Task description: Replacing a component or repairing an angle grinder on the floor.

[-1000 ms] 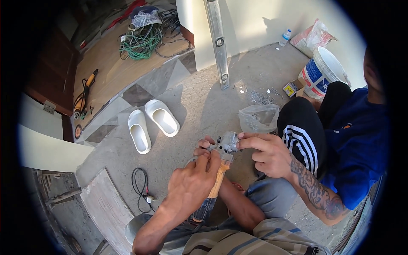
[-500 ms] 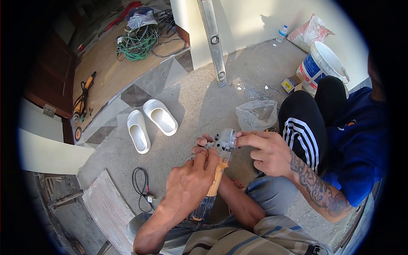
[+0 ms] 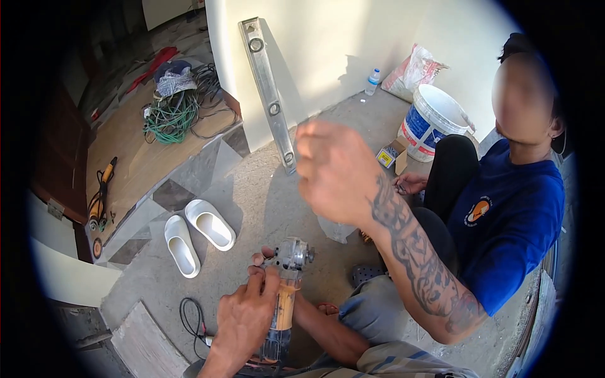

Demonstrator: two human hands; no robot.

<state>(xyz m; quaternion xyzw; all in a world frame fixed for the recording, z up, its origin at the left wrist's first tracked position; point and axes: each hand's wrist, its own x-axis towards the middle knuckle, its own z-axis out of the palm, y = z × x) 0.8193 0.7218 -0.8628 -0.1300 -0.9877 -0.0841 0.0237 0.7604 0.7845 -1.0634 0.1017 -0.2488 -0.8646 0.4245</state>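
Observation:
An orange and black angle grinder (image 3: 285, 309) stands upright over my lap, its silver gear head on top and a bare spindle sticking out to the right. My left hand (image 3: 242, 315) grips it from the left, fingers bent over the neck below the head. My right hand (image 3: 267, 252) wraps it from behind; only fingertips show beside the head, the rest being hidden by the tool. Above the grinder, a co-worker's tattooed hand (image 3: 334, 173) is raised with curled fingers, smeared by motion. Their other hand (image 3: 413, 183) is near their knee with something small and dark.
White clogs (image 3: 214, 227) sit on the concrete at left, near a black cord (image 3: 187, 313) and a board (image 3: 148, 343). A spirit level (image 3: 268, 94) leans on the wall. Behind the co-worker's arm is a clear plastic bag (image 3: 334, 230). A bucket (image 3: 435, 120) and small box (image 3: 392, 154) stand at right.
The co-worker's hand has left the grinder's head and risen above it. My view has shifted up and right. Both my hands still hold the grinder.

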